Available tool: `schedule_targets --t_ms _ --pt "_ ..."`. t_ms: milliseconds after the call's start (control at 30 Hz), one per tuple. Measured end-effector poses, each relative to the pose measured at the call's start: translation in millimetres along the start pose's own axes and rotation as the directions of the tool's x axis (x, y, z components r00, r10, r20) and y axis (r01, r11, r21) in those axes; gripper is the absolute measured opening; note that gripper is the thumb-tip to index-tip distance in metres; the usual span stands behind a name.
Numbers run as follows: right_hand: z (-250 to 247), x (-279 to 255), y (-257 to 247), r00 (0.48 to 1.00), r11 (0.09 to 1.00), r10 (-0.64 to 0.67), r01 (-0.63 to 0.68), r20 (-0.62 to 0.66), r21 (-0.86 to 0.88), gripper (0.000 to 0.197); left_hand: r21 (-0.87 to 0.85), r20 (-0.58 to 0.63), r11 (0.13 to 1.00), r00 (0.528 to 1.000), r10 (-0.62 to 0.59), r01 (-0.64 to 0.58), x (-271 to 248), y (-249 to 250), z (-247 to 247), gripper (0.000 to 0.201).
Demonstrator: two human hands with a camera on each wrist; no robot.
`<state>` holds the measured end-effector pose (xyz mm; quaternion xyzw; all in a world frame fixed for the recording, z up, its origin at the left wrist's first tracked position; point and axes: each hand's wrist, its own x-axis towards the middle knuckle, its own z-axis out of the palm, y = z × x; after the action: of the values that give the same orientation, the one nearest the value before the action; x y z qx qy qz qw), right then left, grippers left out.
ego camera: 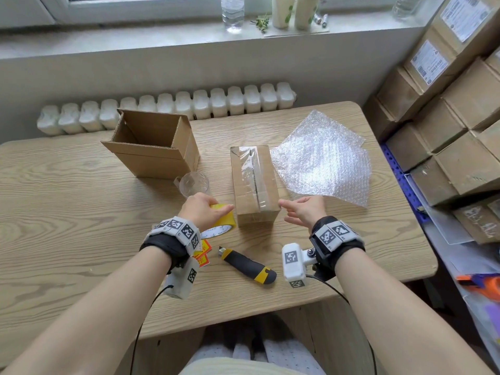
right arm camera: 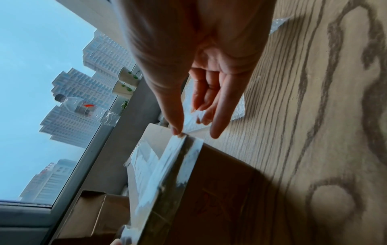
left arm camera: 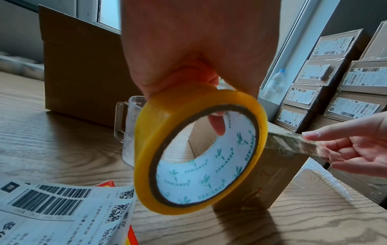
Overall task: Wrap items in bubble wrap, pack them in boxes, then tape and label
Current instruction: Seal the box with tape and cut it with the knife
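Observation:
A closed cardboard box (ego camera: 254,180) (left arm camera: 272,174) (right arm camera: 220,190) lies in the middle of the wooden table (ego camera: 67,198), with clear tape along its top seam. My left hand (ego camera: 216,209) (left arm camera: 188,74) grips a yellow tape roll (ego camera: 221,221) (left arm camera: 201,149) just left of the box's near end. A clear strip of tape (left arm camera: 293,142) (right arm camera: 167,165) runs from the roll across that near end. My right hand (ego camera: 292,209) (left arm camera: 345,149) (right arm camera: 196,131) holds the strip's free end at its fingertips by the box's near right corner.
An open empty carton (ego camera: 151,147) stands at the back left, a glass mug (ego camera: 194,184) in front of it. Bubble wrap sheets (ego camera: 322,158) lie to the right. A utility knife (ego camera: 247,263), shipping labels (left arm camera: 62,215) and red stickers (ego camera: 204,253) lie near me. Labelled boxes (ego camera: 460,117) are stacked at right.

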<state>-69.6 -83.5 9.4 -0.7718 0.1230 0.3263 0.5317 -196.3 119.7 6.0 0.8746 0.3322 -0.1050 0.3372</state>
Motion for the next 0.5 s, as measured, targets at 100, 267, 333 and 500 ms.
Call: schedule_targets --t_ms 100,267,333,500 --pt "1 3 1 1.0 0.996 -0.002 0.0 -0.021 -0.093 0.025 0.002 -0.001 1.0 1.0 -0.009 0.009 0 1 1 0.047" --pt "4 3 0 0.994 0.963 -0.048 0.02 -0.098 -0.267 0.031 0.003 0.007 1.0 1.0 -0.015 0.015 -4 8 0 0.048" --pt "6 5 1 0.99 0.934 -0.083 0.036 -0.117 -0.356 0.039 -0.02 -0.002 0.999 1.0 -0.027 0.027 -5 10 0 0.054" --pt "5 -2 -7 0.985 0.826 -0.149 0.075 -0.087 -0.559 0.079 -0.05 0.028 0.998 0.999 -0.036 0.037 -4 9 1 0.05"
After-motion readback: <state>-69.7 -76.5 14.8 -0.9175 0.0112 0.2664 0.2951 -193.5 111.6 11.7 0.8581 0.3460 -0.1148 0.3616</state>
